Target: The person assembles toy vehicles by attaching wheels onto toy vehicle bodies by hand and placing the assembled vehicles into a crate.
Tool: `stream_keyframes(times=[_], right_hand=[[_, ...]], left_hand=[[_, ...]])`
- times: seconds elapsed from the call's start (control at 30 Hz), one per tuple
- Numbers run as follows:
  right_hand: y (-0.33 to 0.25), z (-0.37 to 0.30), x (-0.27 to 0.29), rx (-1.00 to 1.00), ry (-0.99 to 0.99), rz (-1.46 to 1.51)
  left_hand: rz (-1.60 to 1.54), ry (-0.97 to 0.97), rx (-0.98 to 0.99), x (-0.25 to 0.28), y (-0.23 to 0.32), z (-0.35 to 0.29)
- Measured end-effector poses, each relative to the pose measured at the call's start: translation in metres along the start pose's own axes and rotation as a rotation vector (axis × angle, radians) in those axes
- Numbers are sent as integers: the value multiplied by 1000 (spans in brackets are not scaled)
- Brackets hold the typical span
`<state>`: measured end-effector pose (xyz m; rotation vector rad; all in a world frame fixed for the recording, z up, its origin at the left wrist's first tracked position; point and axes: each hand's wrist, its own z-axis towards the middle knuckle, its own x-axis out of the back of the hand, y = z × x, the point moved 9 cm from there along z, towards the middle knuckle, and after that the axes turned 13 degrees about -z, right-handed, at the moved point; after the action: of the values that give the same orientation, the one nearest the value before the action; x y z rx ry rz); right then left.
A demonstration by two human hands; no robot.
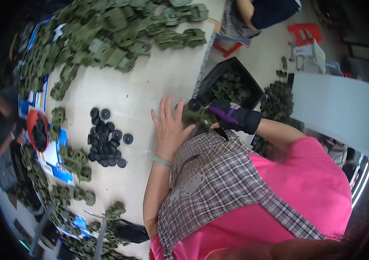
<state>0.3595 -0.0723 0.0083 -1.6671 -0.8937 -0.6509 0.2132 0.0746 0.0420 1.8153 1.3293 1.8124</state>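
My left hand [170,133] is bare, its fingers stretched out and spread over the table at the edge of my apron. Its thumb points to an olive-green plastic part [199,118], which looks like a toy vehicle body and is blurred. Around the right end of that part closes my right hand [232,116], in a black and purple glove. A round black wheel [194,104] shows at the part's far side; whether it is fitted on cannot be told. Left of my left hand lies a loose pile of small black wheels [104,138].
Many green plastic parts [115,21] heap across the table's far side and left edge. A black crate [249,78] of green parts stands beyond my right hand. A red bowl [32,125] with black pieces sits at the left, near another person's hand [21,138].
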Motion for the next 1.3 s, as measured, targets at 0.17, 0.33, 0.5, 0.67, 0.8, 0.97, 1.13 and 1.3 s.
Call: stream_keyframes(times=[0.17, 0.33, 0.5, 0.67, 0.8, 0.97, 1.13, 1.3], right_hand=[[119, -140, -57, -943, 249, 630], [191, -223, -80, -1432, 82, 415], [210, -193, -48, -1216, -78, 278], [178, -76, -5, -634, 61, -120], [59, 59, 52, -82, 225, -175], [-94, 206, 142, 366, 539, -334], [-143, 291, 257, 278, 932, -636], [-69, 338, 296, 318, 562, -684]], left_hand=[[-83, 52, -103, -15, 7, 3], [-131, -10, -82, -30, -20, -21], [-125, 44, -19, -24, -42, -45], [-152, 121, 26, -32, -58, -58], [-190, 162, 96, -32, -56, -64], [-257, 222, 164, -33, -57, -75], [-258, 360, 262, -22, -70, -102], [-319, 435, 340, -23, -79, -124]])
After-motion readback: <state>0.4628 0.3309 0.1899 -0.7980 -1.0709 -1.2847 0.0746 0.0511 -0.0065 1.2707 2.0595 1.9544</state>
